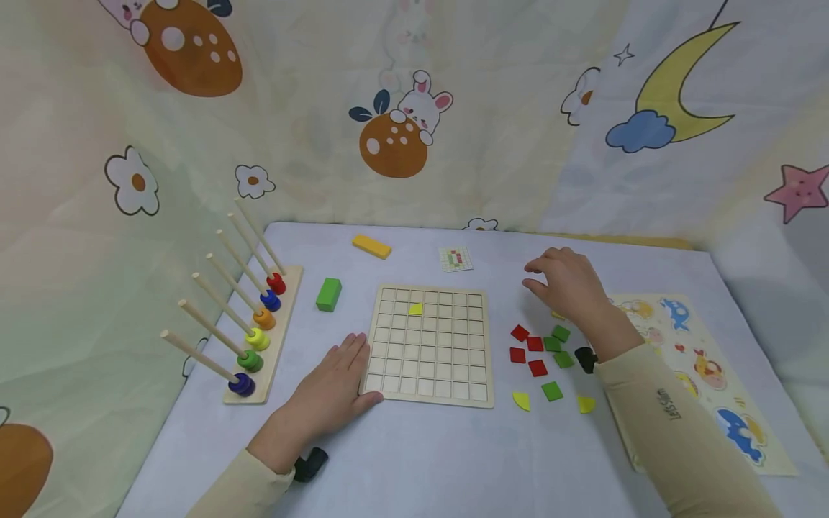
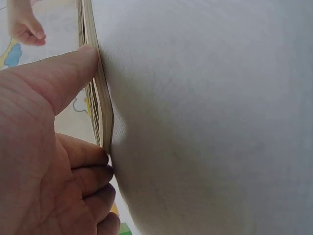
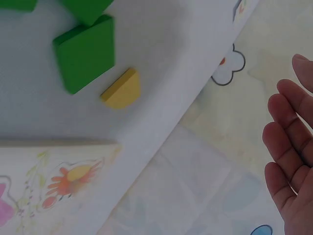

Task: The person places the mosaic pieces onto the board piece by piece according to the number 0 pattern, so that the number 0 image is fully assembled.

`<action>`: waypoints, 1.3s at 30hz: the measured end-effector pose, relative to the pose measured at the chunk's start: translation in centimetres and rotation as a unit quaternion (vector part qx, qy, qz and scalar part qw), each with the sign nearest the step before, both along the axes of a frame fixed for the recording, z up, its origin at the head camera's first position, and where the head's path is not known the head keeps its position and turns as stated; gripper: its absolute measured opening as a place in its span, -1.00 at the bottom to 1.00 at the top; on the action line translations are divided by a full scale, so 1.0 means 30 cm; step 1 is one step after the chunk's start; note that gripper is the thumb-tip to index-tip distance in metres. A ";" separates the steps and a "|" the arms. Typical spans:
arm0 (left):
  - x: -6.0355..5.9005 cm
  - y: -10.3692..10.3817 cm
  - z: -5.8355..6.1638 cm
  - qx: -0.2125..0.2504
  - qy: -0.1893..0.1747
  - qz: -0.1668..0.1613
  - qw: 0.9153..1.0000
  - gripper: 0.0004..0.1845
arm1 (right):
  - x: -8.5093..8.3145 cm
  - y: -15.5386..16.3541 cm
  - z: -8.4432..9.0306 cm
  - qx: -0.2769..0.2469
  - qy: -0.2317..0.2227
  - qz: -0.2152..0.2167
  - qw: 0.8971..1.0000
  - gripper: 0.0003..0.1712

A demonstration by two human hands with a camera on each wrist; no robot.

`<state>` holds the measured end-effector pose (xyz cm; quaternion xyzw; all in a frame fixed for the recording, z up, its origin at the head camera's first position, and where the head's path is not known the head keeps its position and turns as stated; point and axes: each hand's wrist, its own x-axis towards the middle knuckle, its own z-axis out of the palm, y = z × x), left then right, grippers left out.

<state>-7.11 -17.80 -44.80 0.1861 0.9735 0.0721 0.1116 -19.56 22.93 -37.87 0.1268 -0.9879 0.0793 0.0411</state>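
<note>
A wooden grid board (image 1: 457,348) lies at the middle of the table, one yellow piece (image 1: 415,309) in a cell near its top. Against its left edge rests my left hand (image 1: 332,385), fingers extended and thumb at the lower left corner. In the left wrist view, that thumb (image 2: 73,71) touches the board's edge (image 2: 102,105). My right hand (image 1: 570,291) is raised above the table, right of the board, thumb and fingers apart with nothing visible between them. Near it lie several red squares (image 1: 517,355), several green squares (image 1: 552,391) and yellow rounded pieces (image 1: 521,401).
On the left stands a wooden peg rack (image 1: 283,338) with coloured rings. A green block (image 1: 329,295), a yellow block (image 1: 372,247) and a small pattern card (image 1: 456,260) lie around the board. A picture board (image 1: 706,360) is partly under the right forearm.
</note>
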 end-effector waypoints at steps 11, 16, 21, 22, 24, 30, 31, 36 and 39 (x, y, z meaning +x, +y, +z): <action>0.001 -0.005 -0.002 0.000 -0.006 0.000 1.000 0.04 | 0.021 0.082 -0.038 0.012 -0.041 -0.027 0.999 -0.64; 0.001 -0.004 -0.003 -0.002 -0.008 0.002 1.000 0.05 | 0.029 0.115 -0.061 0.015 -0.051 -0.026 0.998 -0.63; 0.002 -0.005 -0.008 -0.001 -0.002 0.000 1.000 0.04 | 0.032 0.140 -0.091 0.020 -0.077 -0.036 0.996 -0.61; 0.002 -0.005 -0.009 -0.002 -0.002 -0.001 1.000 0.04 | 0.032 0.144 -0.097 0.021 -0.084 -0.039 0.995 -0.59; 0.002 -0.006 -0.009 0.000 -0.001 -0.001 1.000 0.04 | 0.032 0.151 -0.106 0.022 -0.096 -0.045 0.994 -0.58; 0.003 -0.006 -0.006 0.000 -0.001 -0.001 1.000 0.04 | 0.040 0.157 -0.122 0.020 -0.115 -0.056 0.992 -0.54; 0.003 -0.006 -0.005 0.000 -0.001 -0.002 1.000 0.04 | 0.042 0.158 -0.123 0.020 -0.119 -0.057 0.991 -0.53; 0.002 -0.006 -0.005 -0.002 -0.002 -0.004 1.000 0.04 | 0.045 0.160 -0.133 0.028 -0.121 -0.052 0.991 -0.54; 0.000 -0.006 -0.007 -0.004 0.000 -0.006 1.000 0.04 | 0.046 0.161 -0.132 0.033 -0.116 -0.043 0.992 -0.57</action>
